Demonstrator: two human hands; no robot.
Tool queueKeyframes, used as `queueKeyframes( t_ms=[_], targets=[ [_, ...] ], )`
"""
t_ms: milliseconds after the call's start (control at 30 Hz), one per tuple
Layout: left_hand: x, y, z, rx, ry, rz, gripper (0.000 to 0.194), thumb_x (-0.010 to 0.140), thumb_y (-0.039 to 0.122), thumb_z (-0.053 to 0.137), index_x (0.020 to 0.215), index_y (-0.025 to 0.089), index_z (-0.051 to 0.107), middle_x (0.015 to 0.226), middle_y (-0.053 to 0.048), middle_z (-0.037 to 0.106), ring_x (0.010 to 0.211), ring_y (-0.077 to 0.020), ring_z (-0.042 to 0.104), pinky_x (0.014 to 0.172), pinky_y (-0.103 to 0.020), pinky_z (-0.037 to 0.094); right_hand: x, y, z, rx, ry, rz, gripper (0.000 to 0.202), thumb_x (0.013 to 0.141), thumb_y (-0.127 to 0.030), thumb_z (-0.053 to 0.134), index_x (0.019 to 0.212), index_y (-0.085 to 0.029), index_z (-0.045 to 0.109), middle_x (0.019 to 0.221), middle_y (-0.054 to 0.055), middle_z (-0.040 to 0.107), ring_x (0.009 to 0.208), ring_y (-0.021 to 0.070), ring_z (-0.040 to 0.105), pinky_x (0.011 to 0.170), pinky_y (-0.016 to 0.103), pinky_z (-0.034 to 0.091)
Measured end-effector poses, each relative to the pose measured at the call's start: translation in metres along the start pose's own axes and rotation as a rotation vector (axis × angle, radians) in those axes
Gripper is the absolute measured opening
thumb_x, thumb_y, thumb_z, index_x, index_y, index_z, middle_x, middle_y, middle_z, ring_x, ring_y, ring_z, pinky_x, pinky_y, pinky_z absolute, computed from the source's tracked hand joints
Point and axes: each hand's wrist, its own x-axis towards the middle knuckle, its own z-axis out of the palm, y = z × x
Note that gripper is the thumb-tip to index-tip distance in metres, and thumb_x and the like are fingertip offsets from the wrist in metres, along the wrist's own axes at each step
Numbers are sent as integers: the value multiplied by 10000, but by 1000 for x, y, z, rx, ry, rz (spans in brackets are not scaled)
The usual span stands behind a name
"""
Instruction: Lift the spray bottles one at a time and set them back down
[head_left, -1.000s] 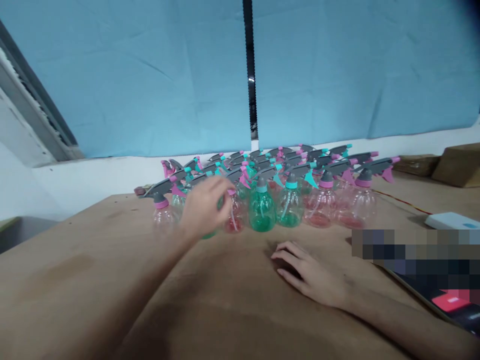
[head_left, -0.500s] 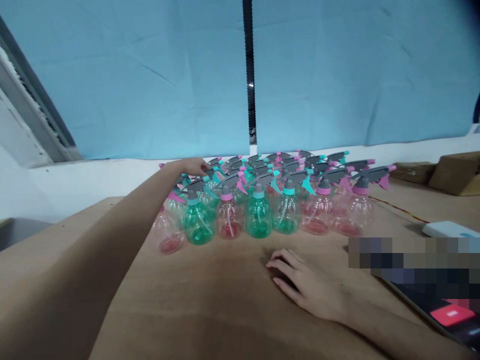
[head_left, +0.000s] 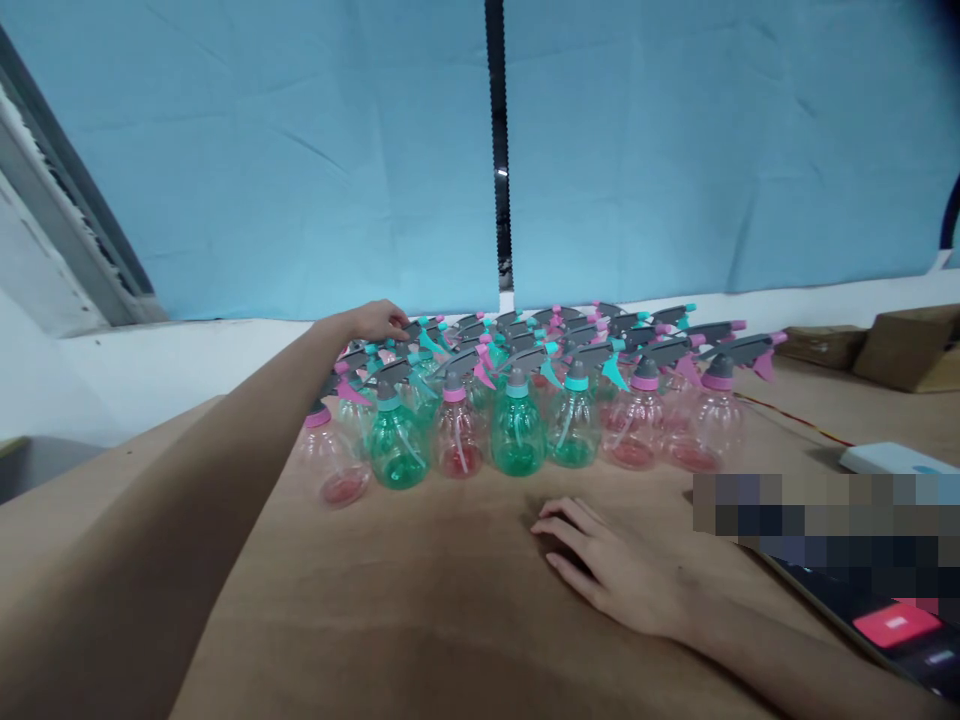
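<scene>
Several small spray bottles stand in close rows on the table, with clear pink or green round bodies and grey spray heads with pink or teal triggers. In the front row are a green spray bottle and a pink one. My left hand reaches over the left side to the back rows. Its fingers are closed on the grey head of a spray bottle with a teal trigger; that bottle's body is hidden. My right hand rests on the table before the front row, empty, fingers loosely bent and apart.
A wooden table carries everything. On the right lie a dark screen device, partly blurred out, a white box with a thin cable, and brown cardboard boxes. A blue curtain hangs behind.
My left hand has moved slightly up and to the left, and the teal-trigger spray head beside its fingers now shows more. My right hand has stayed still.
</scene>
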Motion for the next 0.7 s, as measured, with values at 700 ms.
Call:
queueKeyframes(
  t_ms=[700],
  targets=[
    [8,1,-7,7,-89,-17,577,693,387,522,1203,118,539,1160,-144,589,973,-252,560,765,-280,425,0,-1,-1,3,6,5,258,882,-194,435,1128,-202,512,1121,79,504,1051,207,480,920,386,410]
  ],
)
